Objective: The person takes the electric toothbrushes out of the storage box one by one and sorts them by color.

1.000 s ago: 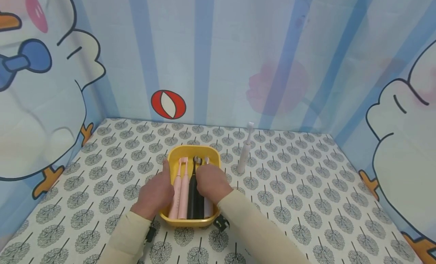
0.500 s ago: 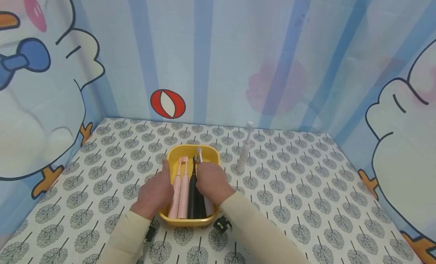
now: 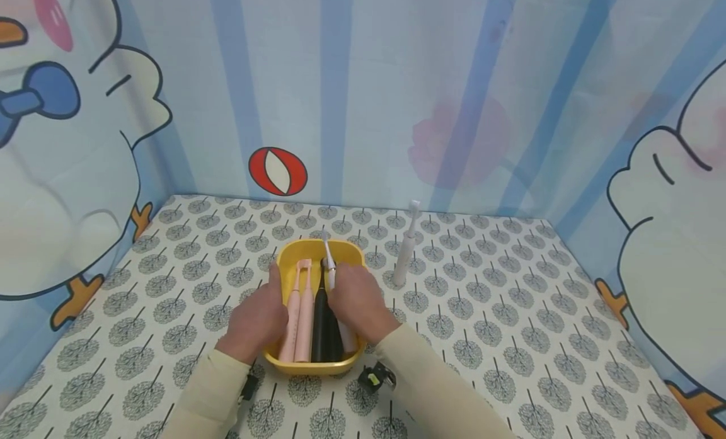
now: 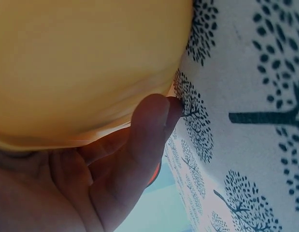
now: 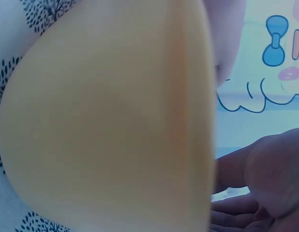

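Note:
My right hand (image 3: 360, 300) reaches into a yellow plastic basin (image 3: 309, 368) and grips a white electric toothbrush (image 3: 329, 257). Its brush head is tipped up past the far rim, while the handle's lower end still lies low in the basin. On the basin's left side, my left hand (image 3: 255, 319) holds the rim; the left wrist view shows its fingers (image 4: 148, 121) against the outer wall. Inside, left of the white toothbrush, lie two pink toothbrushes (image 3: 305, 325) and two black toothbrushes (image 3: 319, 329), side by side. In the right wrist view the basin wall (image 5: 101, 121) hides the held toothbrush.
Another white electric toothbrush (image 3: 404, 259) is on the tree-patterned tablecloth (image 3: 488, 332), right of and behind the basin. A cartoon-printed curtain (image 3: 380, 99) surrounds the table at the back and sides.
The white toothbrush in my right hand has risen at its brush end, from inside the basin to beyond the far rim. My left hand has stayed on the basin.

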Demonstrator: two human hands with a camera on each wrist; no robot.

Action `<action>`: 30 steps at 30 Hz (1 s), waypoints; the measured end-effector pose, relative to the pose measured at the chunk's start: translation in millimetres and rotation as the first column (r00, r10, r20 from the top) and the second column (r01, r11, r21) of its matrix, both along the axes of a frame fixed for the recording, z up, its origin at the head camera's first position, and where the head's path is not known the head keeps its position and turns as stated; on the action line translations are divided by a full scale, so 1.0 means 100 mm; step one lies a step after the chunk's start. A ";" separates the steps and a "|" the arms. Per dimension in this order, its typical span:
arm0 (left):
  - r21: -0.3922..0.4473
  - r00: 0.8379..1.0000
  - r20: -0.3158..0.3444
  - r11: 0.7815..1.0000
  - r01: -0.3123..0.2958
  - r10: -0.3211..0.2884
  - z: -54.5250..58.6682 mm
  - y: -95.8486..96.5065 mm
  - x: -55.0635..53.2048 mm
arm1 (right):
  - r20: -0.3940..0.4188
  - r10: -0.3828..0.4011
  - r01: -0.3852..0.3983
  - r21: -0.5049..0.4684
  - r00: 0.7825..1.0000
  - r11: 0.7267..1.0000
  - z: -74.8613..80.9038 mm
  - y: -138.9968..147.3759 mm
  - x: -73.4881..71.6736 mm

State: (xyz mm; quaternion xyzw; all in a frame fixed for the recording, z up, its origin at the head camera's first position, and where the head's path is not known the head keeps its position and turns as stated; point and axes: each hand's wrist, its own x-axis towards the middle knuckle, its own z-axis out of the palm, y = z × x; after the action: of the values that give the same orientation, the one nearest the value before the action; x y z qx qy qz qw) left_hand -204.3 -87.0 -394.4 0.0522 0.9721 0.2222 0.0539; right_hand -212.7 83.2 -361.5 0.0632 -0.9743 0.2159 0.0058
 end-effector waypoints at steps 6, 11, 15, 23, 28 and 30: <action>-0.003 1.000 0.002 1.000 0.002 -0.002 0.01 0.00 0.00 | -0.002 -0.048 0.048 -0.108 0.999 0.993 0.06 0.04 0.03; -0.006 1.000 0.014 1.000 0.001 -0.001 0.02 0.00 0.01 | -0.062 -0.063 0.049 -0.200 0.996 0.979 0.06 0.08 0.04; -0.014 1.000 0.007 1.000 0.001 -0.001 0.01 0.00 0.01 | -0.115 -0.058 0.024 -0.278 0.992 0.960 0.07 0.12 0.06; -0.010 1.000 0.006 1.000 -0.001 0.001 -0.02 0.00 0.00 | -0.270 -0.056 -0.043 -0.346 0.961 0.937 0.12 0.23 0.10; -0.014 1.000 0.010 1.000 -0.007 0.007 -0.02 0.00 0.00 | -0.360 -0.076 -0.079 -0.399 0.930 0.913 0.17 0.31 0.13; -0.014 1.000 0.009 1.000 -0.007 0.007 -0.02 0.00 -0.01 | -0.393 -0.082 -0.101 -0.423 0.916 0.901 0.19 0.34 0.14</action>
State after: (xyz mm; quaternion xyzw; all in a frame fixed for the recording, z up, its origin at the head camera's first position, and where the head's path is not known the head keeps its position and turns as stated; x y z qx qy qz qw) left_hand -204.9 -86.8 -396.3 0.0475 0.9736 0.2158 0.0580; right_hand -199.0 117.5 -342.8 0.1080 -0.8790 0.4100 0.2182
